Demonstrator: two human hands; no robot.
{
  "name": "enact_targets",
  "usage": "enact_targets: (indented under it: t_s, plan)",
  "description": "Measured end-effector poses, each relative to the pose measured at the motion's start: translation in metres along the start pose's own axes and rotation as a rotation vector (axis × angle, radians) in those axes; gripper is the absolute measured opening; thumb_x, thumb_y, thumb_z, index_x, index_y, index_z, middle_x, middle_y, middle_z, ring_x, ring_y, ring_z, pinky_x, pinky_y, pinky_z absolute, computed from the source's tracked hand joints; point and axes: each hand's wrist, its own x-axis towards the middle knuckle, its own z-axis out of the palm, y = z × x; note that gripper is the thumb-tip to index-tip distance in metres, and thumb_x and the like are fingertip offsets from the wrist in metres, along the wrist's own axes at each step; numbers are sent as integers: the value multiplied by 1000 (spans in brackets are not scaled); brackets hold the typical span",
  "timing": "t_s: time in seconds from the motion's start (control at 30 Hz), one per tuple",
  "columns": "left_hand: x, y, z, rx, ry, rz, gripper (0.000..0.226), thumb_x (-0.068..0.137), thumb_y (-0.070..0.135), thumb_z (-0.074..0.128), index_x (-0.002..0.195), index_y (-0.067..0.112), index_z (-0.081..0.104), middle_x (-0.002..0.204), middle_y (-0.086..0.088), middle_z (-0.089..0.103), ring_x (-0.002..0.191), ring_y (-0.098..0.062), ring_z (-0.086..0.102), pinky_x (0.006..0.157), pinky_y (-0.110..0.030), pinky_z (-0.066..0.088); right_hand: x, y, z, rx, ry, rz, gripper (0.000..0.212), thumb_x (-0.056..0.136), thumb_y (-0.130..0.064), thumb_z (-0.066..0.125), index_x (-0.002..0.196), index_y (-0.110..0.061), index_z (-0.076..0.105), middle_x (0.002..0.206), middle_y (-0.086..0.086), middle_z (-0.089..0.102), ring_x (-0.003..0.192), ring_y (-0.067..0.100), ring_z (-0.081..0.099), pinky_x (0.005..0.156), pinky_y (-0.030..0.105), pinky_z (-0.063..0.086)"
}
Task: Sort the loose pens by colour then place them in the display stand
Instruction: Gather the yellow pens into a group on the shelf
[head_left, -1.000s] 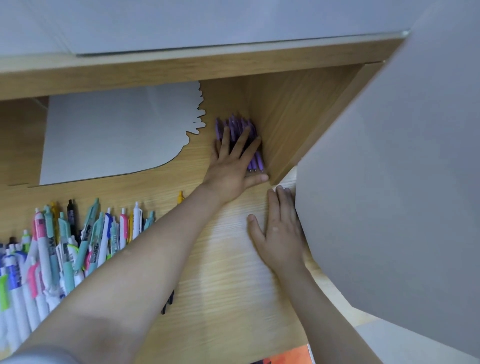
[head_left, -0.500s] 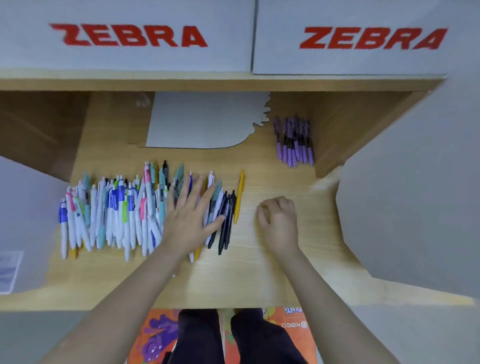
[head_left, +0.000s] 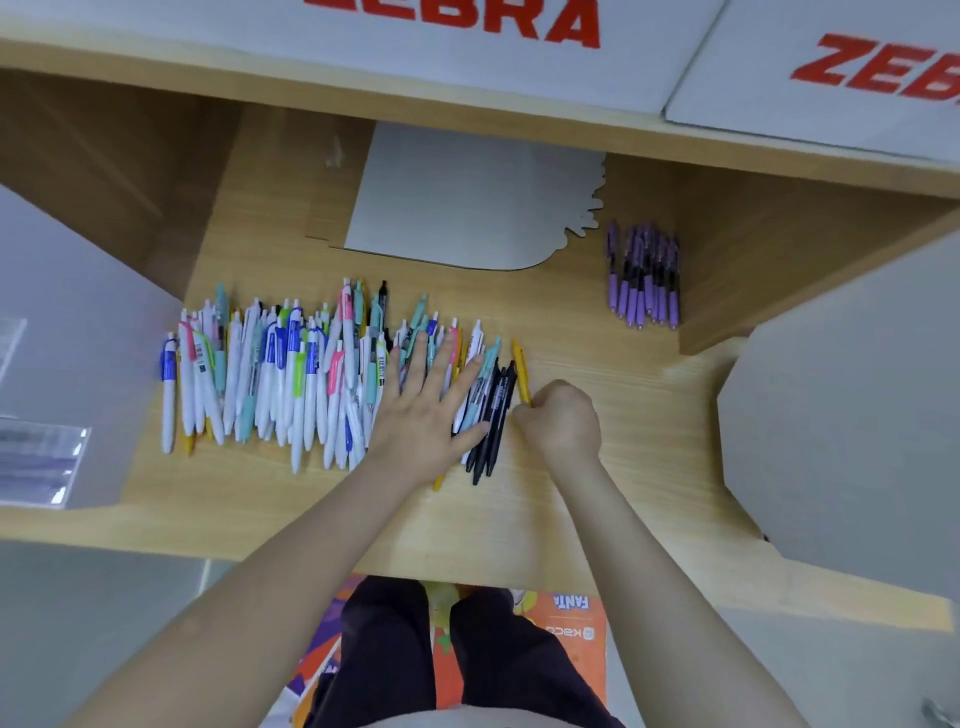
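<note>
A wide heap of loose pens (head_left: 270, 364), mostly white with blue, mint, pink and green clips, lies across the wooden shelf (head_left: 597, 509). My left hand (head_left: 426, 410) rests flat with spread fingers on the heap's right part. Several black pens (head_left: 493, 415) lie beside its thumb. My right hand (head_left: 558, 418) is curled and pinches the lower end of a yellow pen (head_left: 521, 366) at the heap's right edge. A sorted bunch of purple pens (head_left: 644, 275) lies in the shelf's back right corner.
A grey cut-out card (head_left: 467, 208) lies flat at the back of the shelf. White panels printed ZEBRA (head_left: 457, 21) run above. Grey boards stand at the left (head_left: 67, 322) and right (head_left: 852, 431). A clear packet (head_left: 36, 462) lies at the far left.
My left hand left the purple bunch a second ago and came down onto the heap. My right hand slid left and took hold of the yellow pen.
</note>
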Motion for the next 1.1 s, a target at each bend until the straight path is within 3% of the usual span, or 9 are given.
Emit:
enact_targets:
  t_s: [0.07, 0.2, 0.37, 0.53, 0.73, 0.87, 0.97, 1.1]
  plan:
    - [-2, -3, -7, -10, -27, 5, 79, 90, 74, 9, 156, 36, -12, 165, -5, -20, 151, -33, -23, 119, -54, -16, -6, 11, -9, 29, 16, 24, 14, 83, -23, 62, 90, -10, 64, 83, 2, 61, 75, 23, 55, 57, 27, 37]
    - [-12, -12, -18, -24, 3, -8, 76, 94, 70, 13, 158, 34, -4, 166, -5, -15, 151, -30, -24, 119, -50, -18, -21, 59, -30, 62, 179, 66, 16, 83, -22, 63, 93, -9, 65, 87, 7, 66, 77, 25, 54, 62, 30, 41]
    - [-26, -19, -7, -10, -55, -20, 78, 93, 72, 9, 160, 33, 3, 168, -4, -7, 152, -30, -19, 121, -59, -7, -24, 100, -35, 197, 340, 135, 15, 89, -20, 61, 99, -8, 62, 91, 10, 68, 76, 24, 55, 59, 29, 36]
    - [-25, -21, -9, -10, -68, -15, 80, 91, 74, 4, 160, 34, 4, 168, -2, -4, 153, -29, -17, 122, -57, -7, -34, 87, -25, 217, 426, 67, 34, 94, -20, 60, 124, -9, 50, 122, 12, 52, 95, 32, 58, 66, 33, 42]
    - [-29, -37, -6, -54, -2, 29, 75, 95, 70, 15, 159, 32, 17, 168, -3, 7, 155, -25, -5, 123, -54, 6, -41, 25, 15, 308, 193, -305, 29, 95, -23, 62, 122, -14, 61, 111, 8, 56, 79, 11, 50, 63, 27, 37]
    - [-31, -42, -8, -67, 59, 50, 71, 93, 68, 28, 154, 33, 33, 168, -4, 11, 155, -29, -2, 122, -58, 2, -28, -18, 14, 365, 70, -430, 56, 90, -37, 69, 142, -31, 47, 112, 1, 46, 89, 10, 51, 72, 27, 48]
    - [-31, -46, -6, -64, 74, 77, 72, 92, 70, 28, 153, 31, 38, 168, -3, 12, 155, -30, 0, 121, -56, -6, -15, -30, 12, 188, -45, -489, 70, 85, -42, 73, 147, -39, 39, 111, 0, 39, 98, 15, 50, 75, 28, 47]
    - [-30, -49, -3, -63, 55, 80, 75, 91, 73, 26, 155, 33, 31, 168, -1, 11, 154, -29, -5, 120, -55, -8, -8, -24, 11, 157, -88, -430, 66, 84, -40, 76, 143, -36, 47, 110, -2, 37, 94, 12, 47, 80, 25, 44]
